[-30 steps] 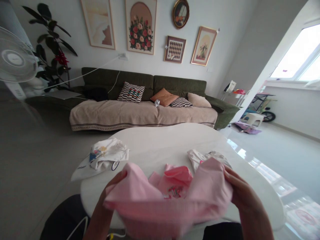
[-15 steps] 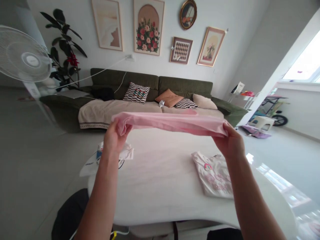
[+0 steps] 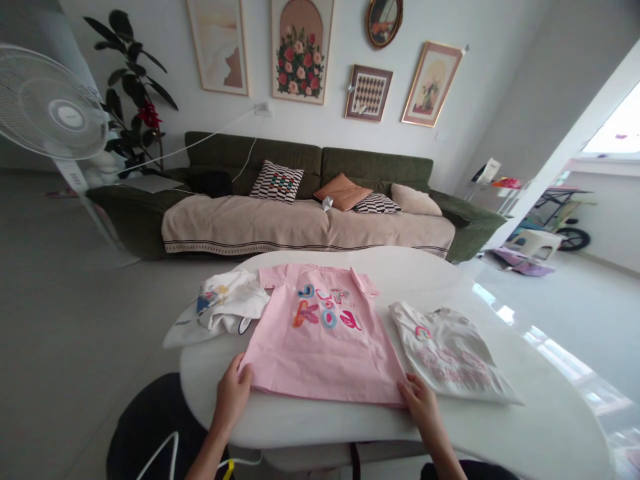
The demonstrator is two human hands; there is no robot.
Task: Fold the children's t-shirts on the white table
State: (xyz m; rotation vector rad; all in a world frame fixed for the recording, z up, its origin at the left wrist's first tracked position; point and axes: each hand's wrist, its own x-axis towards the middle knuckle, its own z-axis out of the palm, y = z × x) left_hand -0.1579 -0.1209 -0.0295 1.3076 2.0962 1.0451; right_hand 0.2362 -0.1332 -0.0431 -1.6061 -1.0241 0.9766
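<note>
A pink T-shirt with colourful letters lies spread on the white table, its neck and sleeves toward the sofa. My left hand pinches its lower left hem corner. At the lower right corner, my right hand grips the hem between thumb and fingers. Beside the shirt on the right lies a folded white T-shirt with a rainbow and pink print. To the left, a crumpled white garment with a coloured print rests near the table edge.
Beyond the table stands a green sofa with a beige cover and several cushions. A white fan is at the left, beside a dark-leaved plant. A black round seat and a white cable sit at the lower left.
The pink T-shirt, held up and stretched between both hands before, now lies flat on the table. Both hands have come down and nearer, still on its hem.
</note>
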